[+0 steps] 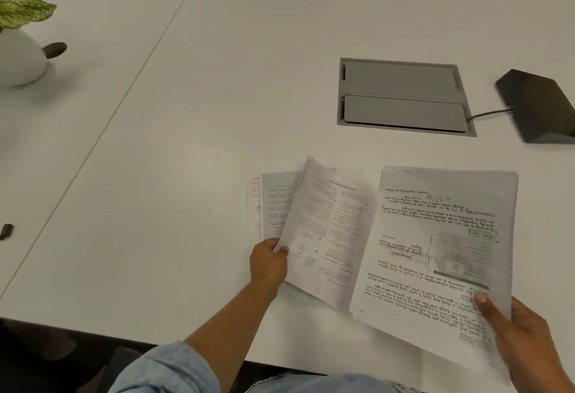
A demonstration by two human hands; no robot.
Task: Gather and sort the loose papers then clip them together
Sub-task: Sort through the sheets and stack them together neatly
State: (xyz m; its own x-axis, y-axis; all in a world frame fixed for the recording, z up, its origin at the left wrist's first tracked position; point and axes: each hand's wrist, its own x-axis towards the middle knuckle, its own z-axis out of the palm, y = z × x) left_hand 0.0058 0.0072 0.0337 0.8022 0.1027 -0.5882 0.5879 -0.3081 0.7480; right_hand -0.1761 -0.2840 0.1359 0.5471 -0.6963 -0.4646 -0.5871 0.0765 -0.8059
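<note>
My right hand (525, 339) grips the near corner of a stack of handwritten sheets (441, 246), thumb on top, lifted over the table's front edge. My left hand (269, 263) pinches the near left corner of a printed two-column page (326, 227), which is raised and tilted. Beneath and to its left, two more printed pages (269, 203) lie flat on the white table (186, 175). A small dark object that may be a binder clip (6, 231) lies at the far left edge, apart from both hands.
A grey cable hatch (401, 95) is set into the table behind the papers. A black box with a cord (538, 103) sits at the right. A white pot with a leafy plant (18, 50) stands at the far left, with a dark round grommet (55, 50) beside it.
</note>
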